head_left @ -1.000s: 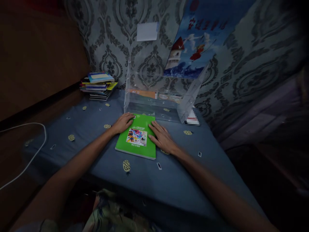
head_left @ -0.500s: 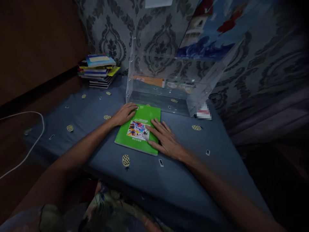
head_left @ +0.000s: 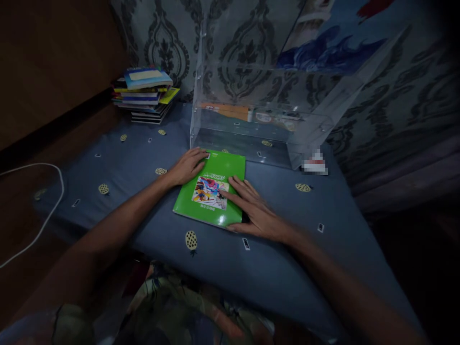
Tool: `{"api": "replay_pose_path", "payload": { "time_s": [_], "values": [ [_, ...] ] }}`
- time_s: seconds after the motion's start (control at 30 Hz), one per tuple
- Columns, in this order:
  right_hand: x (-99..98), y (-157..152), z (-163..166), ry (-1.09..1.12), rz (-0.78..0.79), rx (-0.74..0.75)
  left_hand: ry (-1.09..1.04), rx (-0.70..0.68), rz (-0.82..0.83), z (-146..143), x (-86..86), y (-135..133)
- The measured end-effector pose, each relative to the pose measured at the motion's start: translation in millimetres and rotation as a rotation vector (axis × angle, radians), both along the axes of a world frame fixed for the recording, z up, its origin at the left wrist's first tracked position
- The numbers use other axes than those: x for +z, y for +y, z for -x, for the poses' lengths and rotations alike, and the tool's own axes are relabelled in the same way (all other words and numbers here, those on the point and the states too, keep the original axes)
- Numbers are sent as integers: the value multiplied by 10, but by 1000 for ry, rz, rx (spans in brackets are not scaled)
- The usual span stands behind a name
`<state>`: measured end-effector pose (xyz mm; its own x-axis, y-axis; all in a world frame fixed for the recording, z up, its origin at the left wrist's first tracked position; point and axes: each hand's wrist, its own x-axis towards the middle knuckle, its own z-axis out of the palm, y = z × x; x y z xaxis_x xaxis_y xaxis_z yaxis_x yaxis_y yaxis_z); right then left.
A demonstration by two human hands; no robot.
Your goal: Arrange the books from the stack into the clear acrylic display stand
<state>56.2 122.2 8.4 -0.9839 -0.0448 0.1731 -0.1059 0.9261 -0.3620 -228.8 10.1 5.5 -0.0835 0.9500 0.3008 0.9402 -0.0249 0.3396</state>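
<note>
A green book (head_left: 226,167) with a colourful picture on its cover lies flat on the cloth, its cover text upside down to me. My left hand (head_left: 187,167) rests on its far left corner, fingers stretched out and lying on the cover. At the right edge is my right hand (head_left: 257,213), fingers spread over the cover and the thumb at the near right corner. Just behind the book stands a clear plastic rack (head_left: 244,139), with an orange item (head_left: 230,111) seen through it.
Several books and notebooks form a stack (head_left: 147,96) at the back left. A blurred-out white item (head_left: 315,165) sits by the rack's right side. The blue patterned cloth (head_left: 136,158) covers the table. A white cable (head_left: 59,191) hangs at the left; a patterned wall is behind.
The right thumb has slid from the cover to the book's near right corner. My left hand stays on the far left corner. The whole view has shifted slightly.
</note>
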Motion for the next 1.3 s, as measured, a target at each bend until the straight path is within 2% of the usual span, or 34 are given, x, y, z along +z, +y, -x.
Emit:
{"api": "replay_pose_path", "payload": {
  "time_s": [0.3, 0.77, 1.03, 1.3],
  "values": [
    [45, 25, -39, -47, 61, 24, 21, -2, -11, 9, -17, 11],
    [69, 22, -60, -51, 69, 28, 6, -8, -19, 4, -21, 8],
    [142, -51, -88, -117, 19, 26, 2, 4, -27, -20, -4, -15],
    [143, -77, -95, -173, 66, -5, -21, 19, -55, -53, -13, -26]
  ]
}}
